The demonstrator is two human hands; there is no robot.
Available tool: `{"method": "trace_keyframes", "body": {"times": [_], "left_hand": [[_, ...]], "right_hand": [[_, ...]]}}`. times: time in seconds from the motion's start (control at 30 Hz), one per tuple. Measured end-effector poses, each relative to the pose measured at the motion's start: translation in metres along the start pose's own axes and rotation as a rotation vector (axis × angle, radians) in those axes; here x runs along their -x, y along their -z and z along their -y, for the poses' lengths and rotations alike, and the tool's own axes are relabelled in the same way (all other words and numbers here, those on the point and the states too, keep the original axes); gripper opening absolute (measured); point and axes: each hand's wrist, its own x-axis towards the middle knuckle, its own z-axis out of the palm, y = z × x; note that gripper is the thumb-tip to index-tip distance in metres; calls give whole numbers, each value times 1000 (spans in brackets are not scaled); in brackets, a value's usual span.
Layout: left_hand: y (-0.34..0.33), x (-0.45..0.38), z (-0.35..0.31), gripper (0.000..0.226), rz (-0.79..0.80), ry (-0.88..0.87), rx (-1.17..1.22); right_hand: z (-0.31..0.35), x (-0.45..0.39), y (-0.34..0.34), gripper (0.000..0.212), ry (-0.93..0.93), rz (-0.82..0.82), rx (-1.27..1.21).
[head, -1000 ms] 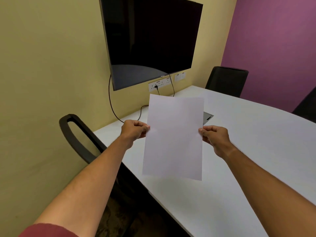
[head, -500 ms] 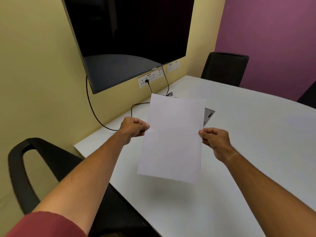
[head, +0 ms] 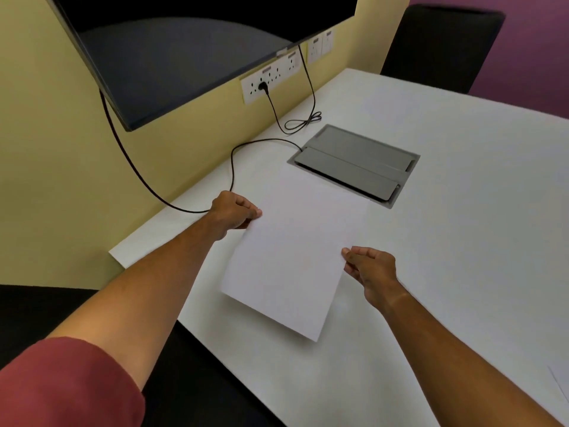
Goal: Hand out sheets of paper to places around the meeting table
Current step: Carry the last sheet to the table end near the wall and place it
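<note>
The white worktop [head: 462,272] fills the right and lower part of the frame, with a dark wall screen [head: 184,57] cut off at the top left and a black chair [head: 440,47] at the upper right. A grey cable hatch [head: 354,163] is set into the worktop above centre, a black cable [head: 231,167] looping to it from the wall sockets [head: 271,80]. In the middle lies the sheet of paper [head: 292,254], low over the worktop and tilted; whether it touches the surface cannot be told. The left hand [head: 235,211] pinches its left edge, the grip pressed together on the paper; the right hand [head: 368,266] pinches the right edge likewise. By my judgement this sheet is about to be set down at this place, not yet released. A faint edge at the lower right [head: 558,386] may be another sheet, cut off by the frame. How many places remain is hidden.
</note>
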Motion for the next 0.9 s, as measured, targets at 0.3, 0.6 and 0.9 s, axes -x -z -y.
{"method": "trace_keyframes", "body": {"times": [0.3,0.6,0.9], "left_hand": [[-23,-78,56,10,36,64,-140],[-33,-108,98,12,18,121,-197],[-38,-118,107,14,-21,98,-245]], "right_hand": [[-63,-47,-29,16,-165,-97,-1],[-85,-73,-43,12,-182,-180,165],[-96,-82,-56,13,-139,-239,324]]}}
